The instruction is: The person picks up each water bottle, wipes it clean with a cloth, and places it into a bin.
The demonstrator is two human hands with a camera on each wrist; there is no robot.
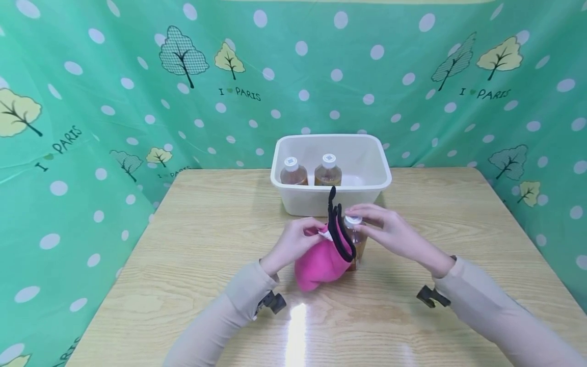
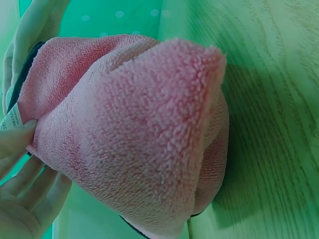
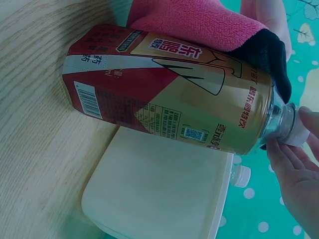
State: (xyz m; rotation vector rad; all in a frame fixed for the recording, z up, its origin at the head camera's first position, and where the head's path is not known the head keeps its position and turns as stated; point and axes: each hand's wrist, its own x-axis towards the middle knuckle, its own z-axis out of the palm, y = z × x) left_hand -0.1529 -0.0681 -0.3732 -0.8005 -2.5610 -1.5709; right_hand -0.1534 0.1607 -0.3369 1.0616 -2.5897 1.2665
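My left hand [image 1: 295,240] pinches the edge of a pink fleecy cloth [image 1: 320,262] with black trim, near its white label. In the left wrist view the bunched cloth [image 2: 134,119] fills the middle. Right beside it stands a capped drink bottle [image 1: 359,244] on the table. My right hand [image 1: 396,232] grips this bottle at its white cap, thumb and fingers around the top. The right wrist view shows the red and gold label of the bottle [image 3: 164,89], with the cloth [image 3: 199,20] against its side. Part of the bottle is hidden behind the cloth in the head view.
A white plastic bin [image 1: 304,201] stands at the back of the wooden table [image 1: 206,244], just behind the hands. Inside it are two white-capped bottles, one at the left [image 1: 293,175] and one in the middle [image 1: 328,173]. A green dotted curtain [image 1: 335,102] hangs behind.
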